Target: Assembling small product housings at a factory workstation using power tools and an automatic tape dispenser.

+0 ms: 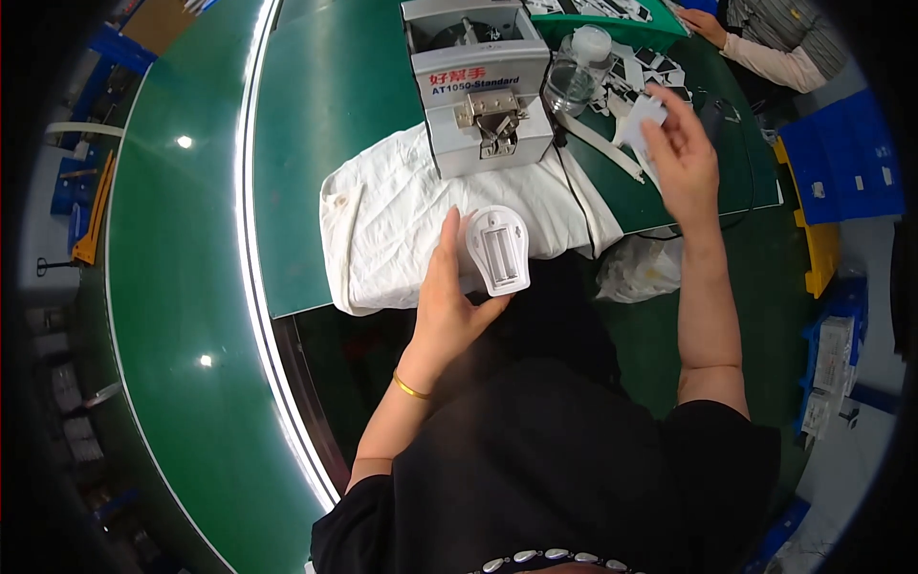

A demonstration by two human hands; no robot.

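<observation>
My left hand [448,301] is closed around a white plastic housing [498,251] with a rounded top and an open battery compartment facing up. It is held above the front edge of a white cloth [392,210]. Off to the right, my right hand [684,158] pinches a small flat white plastic piece [643,129], over the near side of a pile of similar pieces. Between and beyond my hands, a grey-white box-shaped screw feeder [483,105] stands on the cloth, with a metal mechanism on its front.
Loose white and dark pieces [660,67] lie heaped beside a clear plastic jar [572,84]. A green tray [612,29] holds more pieces behind. A black cable hangs over the cloth. Another person's hand [703,26] rests by the tray. A bright light strip [251,191] runs along the left.
</observation>
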